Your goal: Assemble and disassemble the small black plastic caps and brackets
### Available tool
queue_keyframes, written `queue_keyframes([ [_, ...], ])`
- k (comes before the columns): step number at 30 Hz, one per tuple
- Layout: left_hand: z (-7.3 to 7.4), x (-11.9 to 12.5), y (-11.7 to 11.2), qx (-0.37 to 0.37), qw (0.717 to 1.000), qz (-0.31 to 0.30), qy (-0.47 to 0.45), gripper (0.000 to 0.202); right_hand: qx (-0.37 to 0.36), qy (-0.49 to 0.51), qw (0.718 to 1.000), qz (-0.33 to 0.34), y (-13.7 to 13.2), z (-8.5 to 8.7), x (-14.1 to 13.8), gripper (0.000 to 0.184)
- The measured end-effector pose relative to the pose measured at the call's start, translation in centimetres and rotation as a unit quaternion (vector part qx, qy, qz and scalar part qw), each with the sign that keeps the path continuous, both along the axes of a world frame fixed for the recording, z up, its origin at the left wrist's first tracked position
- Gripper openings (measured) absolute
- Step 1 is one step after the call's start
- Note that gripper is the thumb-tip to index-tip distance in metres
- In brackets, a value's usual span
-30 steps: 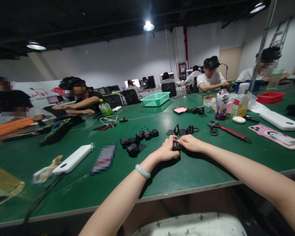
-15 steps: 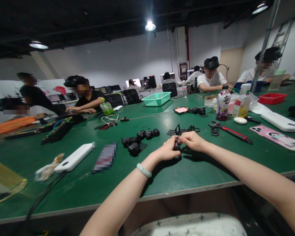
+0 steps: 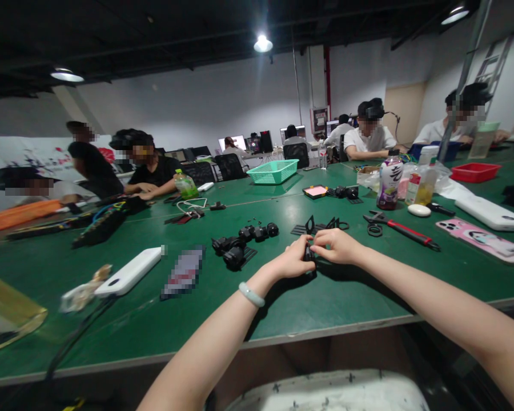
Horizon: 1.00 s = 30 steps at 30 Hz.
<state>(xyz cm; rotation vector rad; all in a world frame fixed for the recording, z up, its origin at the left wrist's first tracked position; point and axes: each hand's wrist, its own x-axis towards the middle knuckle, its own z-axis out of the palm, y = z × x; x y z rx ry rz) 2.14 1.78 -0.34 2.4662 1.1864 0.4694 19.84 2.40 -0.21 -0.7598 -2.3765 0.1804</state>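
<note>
My left hand (image 3: 297,258) is closed around a small black part (image 3: 309,254) just above the green table, thumb on its near side. My right hand (image 3: 332,245) bends its fingers against the top right of the same part, thumb and forefinger pinched there; whether a smaller piece sits between them is hidden. Right behind my hands lie flat black slotted pieces (image 3: 300,229) and a black ring (image 3: 343,225). To the left, several black rounded parts (image 3: 235,256) lie in a cluster, with tiny dark bits beyond them.
An adjustable wrench (image 3: 405,231) with red handles and a pink phone (image 3: 482,240) lie right. A purple-labelled bottle (image 3: 389,180) stands behind. On the left are a white power bank (image 3: 131,271) and a yellow container (image 3: 12,314). A green basket (image 3: 273,172) stands farther back; co-workers sit around.
My right fingers have shifted slightly on the black part, while my left hand keeps its grip. A person in the left background has moved to the right.
</note>
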Motion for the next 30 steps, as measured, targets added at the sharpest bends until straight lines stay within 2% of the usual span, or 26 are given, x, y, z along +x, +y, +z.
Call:
queue_keyframes([
  [7,0.3,0.1,-0.4,-0.008,1.000,-0.001,-0.012,0.053,0.013,-0.049,0.999,-0.007,-0.9,0.5,0.0,0.015],
  [13,0.3,0.1,-0.3,-0.016,1.000,0.005,-0.020,0.052,-0.002,-0.078,0.997,-0.014,-1.1,0.4,-0.2,0.025],
  [20,0.1,-0.1,-0.3,-0.001,1.000,-0.005,-0.020,0.050,-0.082,-0.023,0.996,-0.001,-0.5,-0.3,-0.5,0.037],
  [24,0.3,0.0,-0.4,-0.004,1.000,-0.007,-0.023,0.051,-0.123,-0.003,0.992,-0.003,-0.1,-0.6,-0.4,0.035],
  [30,0.4,0.1,-0.6,-0.008,1.000,0.002,-0.017,0.054,-0.137,0.006,0.991,-0.005,0.4,-1.0,-0.3,0.026],
])
